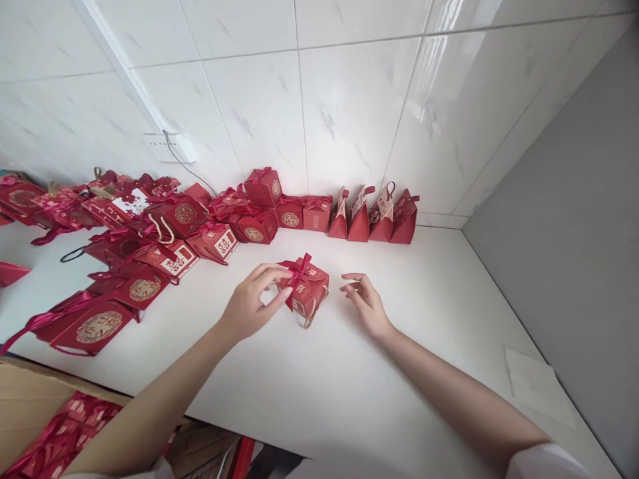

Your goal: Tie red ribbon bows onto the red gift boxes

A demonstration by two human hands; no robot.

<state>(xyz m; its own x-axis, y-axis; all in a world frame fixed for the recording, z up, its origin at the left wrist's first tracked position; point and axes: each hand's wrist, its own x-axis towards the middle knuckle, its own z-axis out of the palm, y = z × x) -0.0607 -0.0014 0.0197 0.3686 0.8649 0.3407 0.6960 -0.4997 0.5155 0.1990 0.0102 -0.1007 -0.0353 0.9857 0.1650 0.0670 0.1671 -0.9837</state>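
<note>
A small red gift box (308, 290) with a ribbon bow on top and a twisted cord handle stands on the white table (319, 392) in the middle of the view. My left hand (255, 303) pinches the box's left side between thumb and fingers. My right hand (363, 303) hovers just right of the box, fingers loosely spread, holding nothing and a short gap away from it.
Many red gift boxes and bags (150, 233) crowd the table's left and back along the tiled wall. Several tall red pouches (374, 216) stand in a row at the back. A cardboard carton (44, 419) with red items sits at lower left. A grey wall (574, 233) bounds the right.
</note>
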